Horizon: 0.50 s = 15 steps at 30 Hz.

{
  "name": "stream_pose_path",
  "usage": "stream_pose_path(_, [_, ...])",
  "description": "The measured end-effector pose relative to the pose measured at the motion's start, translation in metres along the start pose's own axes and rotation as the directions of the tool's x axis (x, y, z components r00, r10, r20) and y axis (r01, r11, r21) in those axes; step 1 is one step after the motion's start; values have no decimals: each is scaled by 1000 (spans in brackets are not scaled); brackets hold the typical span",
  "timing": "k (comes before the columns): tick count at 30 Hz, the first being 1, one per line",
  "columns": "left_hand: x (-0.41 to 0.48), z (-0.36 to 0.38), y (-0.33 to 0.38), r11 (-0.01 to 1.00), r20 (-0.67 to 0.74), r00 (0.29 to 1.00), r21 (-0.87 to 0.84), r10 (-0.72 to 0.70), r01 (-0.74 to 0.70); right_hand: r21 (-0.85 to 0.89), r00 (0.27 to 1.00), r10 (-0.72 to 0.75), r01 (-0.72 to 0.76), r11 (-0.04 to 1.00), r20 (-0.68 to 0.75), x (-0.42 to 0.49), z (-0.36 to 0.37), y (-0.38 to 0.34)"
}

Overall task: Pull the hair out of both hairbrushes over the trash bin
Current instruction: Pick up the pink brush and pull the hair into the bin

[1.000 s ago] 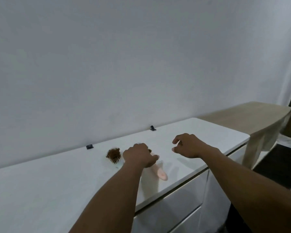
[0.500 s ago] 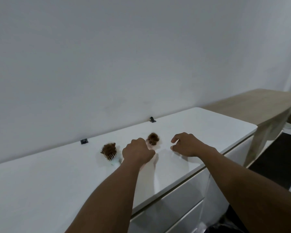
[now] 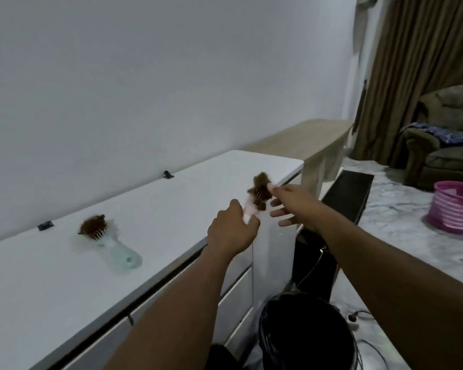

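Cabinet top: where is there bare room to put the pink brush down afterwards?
The white cabinet top is bare left of the mint brush, and between that brush and the left hand. Its far right corner is bare too. It is crowded only around the pink brush and right hand.

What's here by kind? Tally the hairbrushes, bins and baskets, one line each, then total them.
Hairbrushes: 2 (pink hairbrush held in the left hand, pale blue hairbrush lying on the white cabinet)
Trash bins: 1 (black trash bin)
Baskets: 1 (pink basket)
Total: 4
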State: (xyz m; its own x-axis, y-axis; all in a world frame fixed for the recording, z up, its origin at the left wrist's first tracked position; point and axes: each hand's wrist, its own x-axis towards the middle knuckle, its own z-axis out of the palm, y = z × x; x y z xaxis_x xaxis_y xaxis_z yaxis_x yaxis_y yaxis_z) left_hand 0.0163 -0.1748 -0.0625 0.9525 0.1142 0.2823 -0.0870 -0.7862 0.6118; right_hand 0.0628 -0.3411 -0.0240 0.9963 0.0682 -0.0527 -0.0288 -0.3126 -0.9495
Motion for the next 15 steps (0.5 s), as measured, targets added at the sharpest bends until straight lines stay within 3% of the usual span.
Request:
stream_pose_path(3, [-24, 51, 10, 995, 80, 992, 9, 100, -101, 161, 997, 64, -58, 985, -35, -19, -23, 42])
stream_pose_path(7, [-55, 115, 4, 990, 216, 969, 38, 121, -132, 244, 968, 188, -144, 959, -165, -36, -38, 113])
stream_pose_path(15, [-95, 233, -60, 996, 496, 867, 50, 41, -75, 388, 862, 447, -337, 858, -240, -37, -22, 274])
